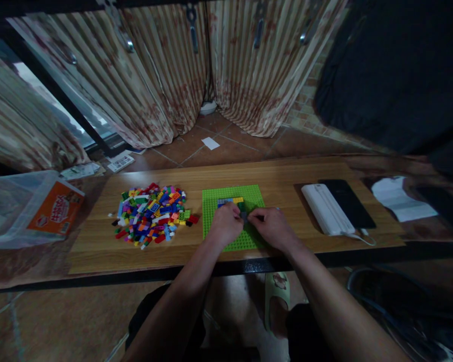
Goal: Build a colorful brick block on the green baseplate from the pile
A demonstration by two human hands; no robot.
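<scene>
A light green studded baseplate (232,193) lies on the wooden board, with a small group of building bricks near its middle. Among them a yellow brick (237,200), a dark green brick (241,206) and some blue and grey ones show past my fingers. My left hand (226,223) is closed over the near side of this group, its fingertips hidden. To its right, my right hand (272,226) has thumb and fingers drawn together in a pinch close to the bricks. A small greyish piece sits between the two hands; who grips it is unclear.
Left of the baseplate spreads a pile of loose coloured bricks (151,213). A white power bank (326,208) with a cable lies beside a dark flat device (349,203) on the right. A clear plastic bin (18,201) stands at the far left, beyond the wooden board (283,176).
</scene>
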